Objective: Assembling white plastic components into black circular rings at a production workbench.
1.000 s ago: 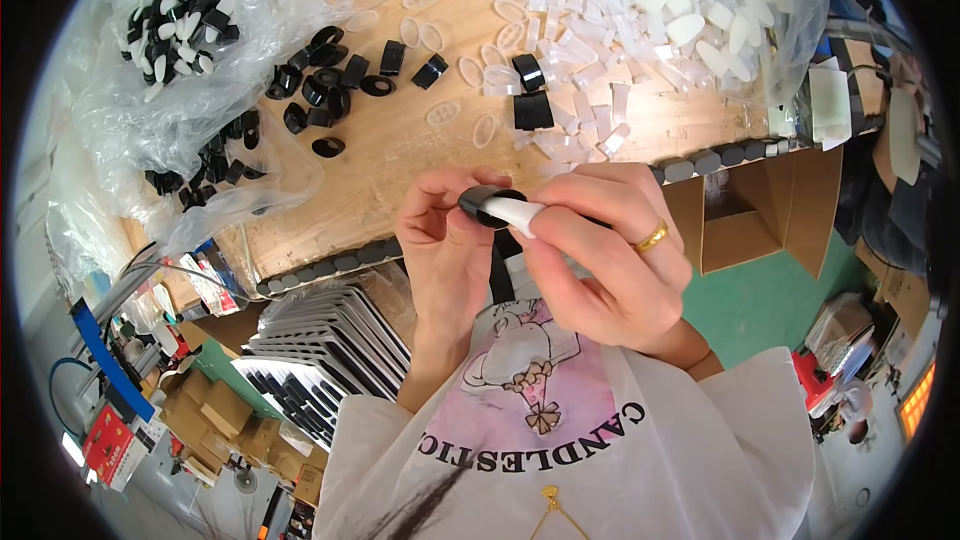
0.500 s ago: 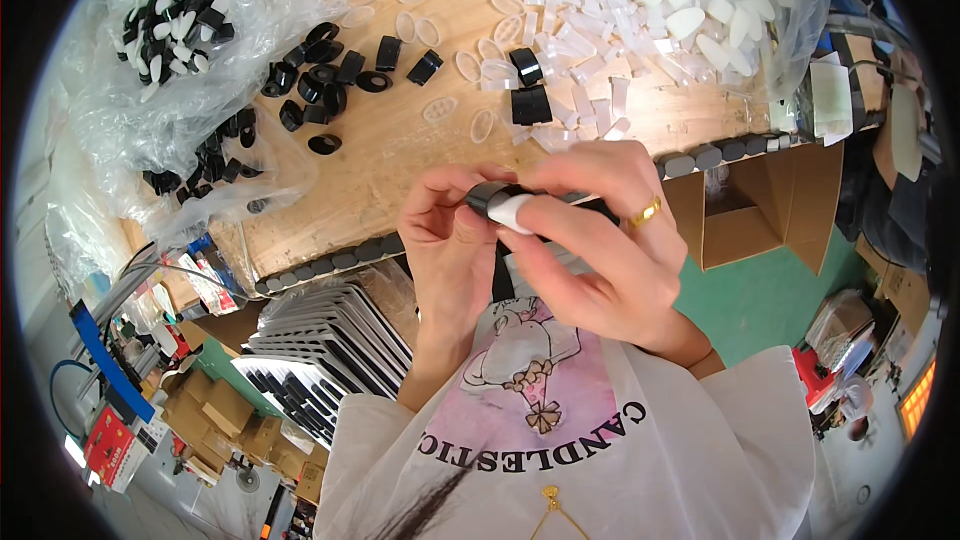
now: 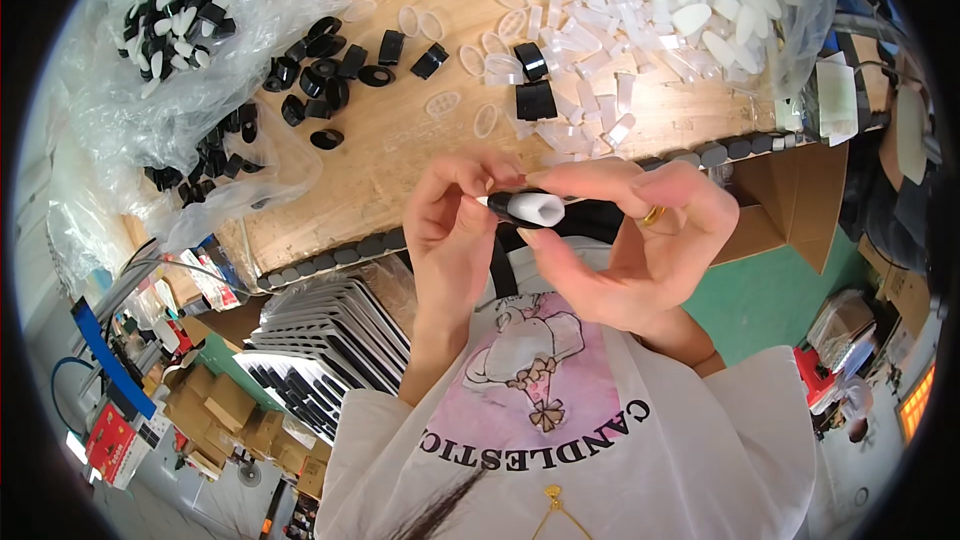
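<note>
Between my two hands, just in front of the table's near edge, is a small black oval ring (image 3: pixel 503 208) with a hollow white insert (image 3: pixel 540 209) standing out of its right side. A small pale tip also shows at its left end. My left hand (image 3: pixel 447 230) is closed, with its thumb and fingertips pinching the ring's left end. From the right, the thumb and forefinger of my right hand (image 3: pixel 640 240) curve around the part and meet its lower and upper edges. The other right fingers are bent back, and one wears a gold ring.
Loose black oval rings (image 3: pixel 376 76) and two black pieces (image 3: pixel 535 101) lie on the wooden table (image 3: pixel 400 155). Beyond are clear oval rings (image 3: pixel 485 121), translucent strips and white oval pieces (image 3: pixel 690 18). A plastic bag (image 3: pixel 265 15) holds black-and-white parts. A cardboard box (image 3: pixel 800 200) stands below.
The part has turned so the white insert's hollow end shows. My right hand has shifted right, its thumb and forefinger opening wider around the part. My left hand keeps its pinch.
</note>
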